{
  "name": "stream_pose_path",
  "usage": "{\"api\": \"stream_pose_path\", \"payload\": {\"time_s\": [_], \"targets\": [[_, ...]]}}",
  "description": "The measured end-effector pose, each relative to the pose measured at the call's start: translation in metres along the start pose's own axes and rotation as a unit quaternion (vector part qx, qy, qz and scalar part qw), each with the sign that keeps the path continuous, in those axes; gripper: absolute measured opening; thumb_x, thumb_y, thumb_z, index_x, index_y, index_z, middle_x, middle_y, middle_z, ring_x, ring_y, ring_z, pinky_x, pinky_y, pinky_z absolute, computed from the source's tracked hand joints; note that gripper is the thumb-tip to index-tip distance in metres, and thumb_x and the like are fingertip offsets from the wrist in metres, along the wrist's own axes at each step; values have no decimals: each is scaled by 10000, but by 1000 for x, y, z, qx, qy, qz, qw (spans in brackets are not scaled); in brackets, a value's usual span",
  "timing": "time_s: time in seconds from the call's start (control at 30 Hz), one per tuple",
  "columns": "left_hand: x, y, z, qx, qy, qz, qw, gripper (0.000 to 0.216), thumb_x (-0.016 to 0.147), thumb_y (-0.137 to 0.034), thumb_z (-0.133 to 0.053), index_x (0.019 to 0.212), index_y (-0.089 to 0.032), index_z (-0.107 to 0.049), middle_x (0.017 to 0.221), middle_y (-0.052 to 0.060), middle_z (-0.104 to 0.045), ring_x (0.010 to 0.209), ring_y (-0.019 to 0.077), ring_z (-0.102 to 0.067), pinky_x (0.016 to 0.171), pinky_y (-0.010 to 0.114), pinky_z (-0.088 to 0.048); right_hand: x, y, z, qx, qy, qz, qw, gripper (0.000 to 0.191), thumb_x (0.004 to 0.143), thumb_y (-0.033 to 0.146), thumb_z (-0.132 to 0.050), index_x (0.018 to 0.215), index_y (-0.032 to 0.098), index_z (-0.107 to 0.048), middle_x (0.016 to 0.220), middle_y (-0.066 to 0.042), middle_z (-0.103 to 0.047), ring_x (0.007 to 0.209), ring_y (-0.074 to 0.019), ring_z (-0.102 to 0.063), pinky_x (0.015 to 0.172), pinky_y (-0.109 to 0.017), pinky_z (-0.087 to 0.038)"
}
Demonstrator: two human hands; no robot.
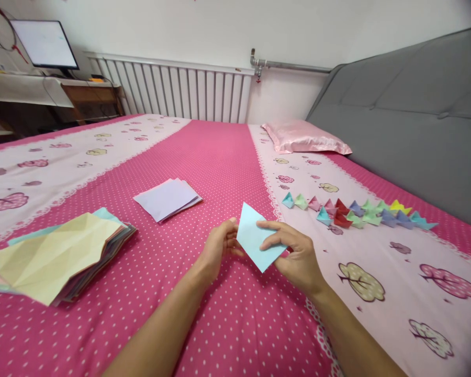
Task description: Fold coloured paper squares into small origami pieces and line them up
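I hold a light blue paper (255,238), partly folded, above the pink dotted bedsheet (204,167). My left hand (217,248) pinches its left edge. My right hand (296,254) grips its right side, the index finger lying across the sheet. To the left lies a thick stack of coloured creased papers (58,254) with a pale yellow sheet on top. A small stack of lilac papers (168,199) lies ahead of my hands. To the right, several folded paper shapes (357,212) in many colours stand in a row.
A pink satin pillow (304,137) lies at the head of the bed by a grey padded headboard (412,125). A white radiator (172,89) runs along the far wall. A monitor (45,44) stands on a desk at far left.
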State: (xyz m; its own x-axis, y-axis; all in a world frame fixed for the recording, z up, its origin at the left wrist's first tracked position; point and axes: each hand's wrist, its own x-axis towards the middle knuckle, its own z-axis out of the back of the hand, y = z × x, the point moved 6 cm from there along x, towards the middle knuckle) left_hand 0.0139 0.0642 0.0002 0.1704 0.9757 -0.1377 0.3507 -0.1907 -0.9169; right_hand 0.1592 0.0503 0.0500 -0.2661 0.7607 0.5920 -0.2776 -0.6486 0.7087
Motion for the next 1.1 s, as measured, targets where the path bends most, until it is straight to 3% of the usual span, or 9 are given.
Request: {"api": "stream_pose_path", "payload": {"time_s": [0.1, 0.2, 0.4, 0.7, 1.1], "targets": [[-3, -1, -3, 62, 13, 1, 998, 385, 736, -467, -581, 669, -95, -654, 559, 59, -609, 470, 99, -517, 475, 207, -394, -1, 2, -5, 1, 35, 13, 999, 251, 621, -8, -571, 678, 217, -667, 1056, -44, -650, 966, -195, -613, 800, -316, -498], [-3, 4, -3, 49, 11, 33, 998, 295, 714, -381, -649, 657, -92, -666, 559, 58, -623, 460, 88, -511, 473, 199, -396, -1, 1, -9, -3, 64, 10, 998, 244, 636, 3, -571, 684, 221, -669, 1114, -43, -621, 988, -199, -602, 797, -325, -503], [3, 7, 4, -45, -24, 51, 997, 206, 767, -279, -613, 800, -87, -679, 759, 112, -697, 649, 140, -628, 652, 237, -494, 4, -9, -1, -48, 26, 1, 999, 258, 691, 53, -577, 816, 247, -692, 1214, -43, -544, 1086, -210, -539, 900, -377, -463], [-1, 3, -5, -82, 8, 54, 995, 195, 830, -231, -530, 854, -94, -666, 845, 121, -703, 717, 158, -656, 718, 256, -515, 3, -14, -2, -54, 52, -6, 997, 203, 746, 185, -627, 892, 303, -704, 1305, -33, -469, 1166, -243, -469, 916, -424, -450], [-3, 5, -10, -53, 63, 49, 995, 234, 793, -300, -591, 842, -90, -681, 848, 108, -696, 729, 139, -637, 719, 242, -507, 6, -13, 0, -31, 30, -38, 998, 121, 721, 330, -677, 815, 263, -713, 1217, -51, -544, 1084, -231, -523, 929, -419, -428]]}}
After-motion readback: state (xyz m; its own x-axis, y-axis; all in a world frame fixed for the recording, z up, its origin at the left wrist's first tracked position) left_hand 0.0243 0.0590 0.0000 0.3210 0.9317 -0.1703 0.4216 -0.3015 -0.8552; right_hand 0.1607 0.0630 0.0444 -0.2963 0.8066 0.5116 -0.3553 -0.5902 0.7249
